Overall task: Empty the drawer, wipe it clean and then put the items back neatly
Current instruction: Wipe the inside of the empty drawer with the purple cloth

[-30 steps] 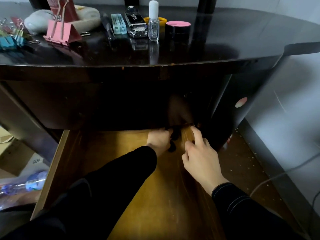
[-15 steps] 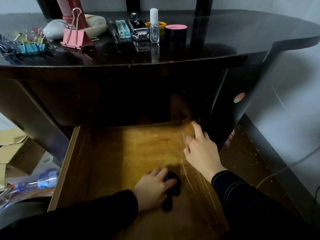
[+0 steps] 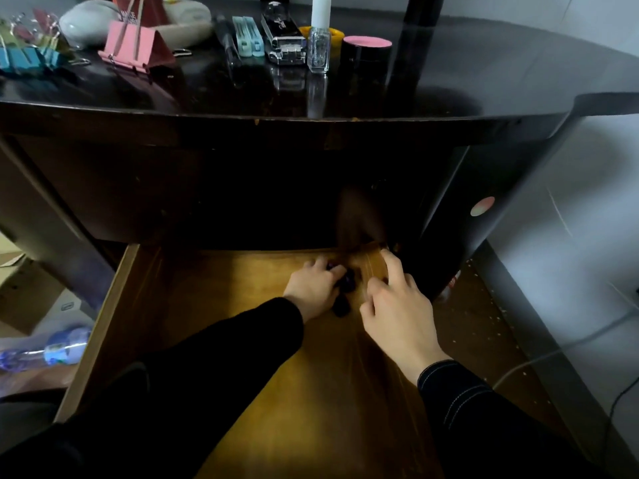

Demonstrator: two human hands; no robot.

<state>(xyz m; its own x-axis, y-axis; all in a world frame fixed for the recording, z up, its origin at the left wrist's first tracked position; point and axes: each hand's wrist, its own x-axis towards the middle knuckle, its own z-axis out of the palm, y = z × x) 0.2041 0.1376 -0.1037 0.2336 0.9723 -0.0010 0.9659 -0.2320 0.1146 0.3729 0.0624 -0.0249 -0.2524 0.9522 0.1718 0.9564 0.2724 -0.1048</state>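
left hand [image 3: 313,288] has its fingers curled down over a small dark cloth [image 3: 342,295] and presses it to the floor of the drawer [image 3: 207,305], at the drawer's far right, just short of its back edge. right hand [image 3: 397,307] lies just right of the cloth on the drawer's right wall, index finger stretched toward the far right corner, the other fingers bent; whether they clamp the wall or only rest on it i cannot tell. the drawer is pulled out and its floor shows bare wood, with only the cloth in it. the items stand above the drawer on the desk top [image 3: 484,81]: pink clip [image 3: 133,46], blue clips [image 3: 24,58], stapler [image 3: 281,36], bottle [image 3: 318,43], jar [image 3: 366,51].

this looks like the wipe, with the emptying done and the putting back not yet begun. to do it well, press flat and firm through the cloth and draw long overlapping strokes from the drawer's back to its near end, so dust comes out rather than packing into the back. the far right corner is dark, so work the cloth in with the fingertips. brace the drawer with the right hand so it does not slide in. cover the drawer's left side too.
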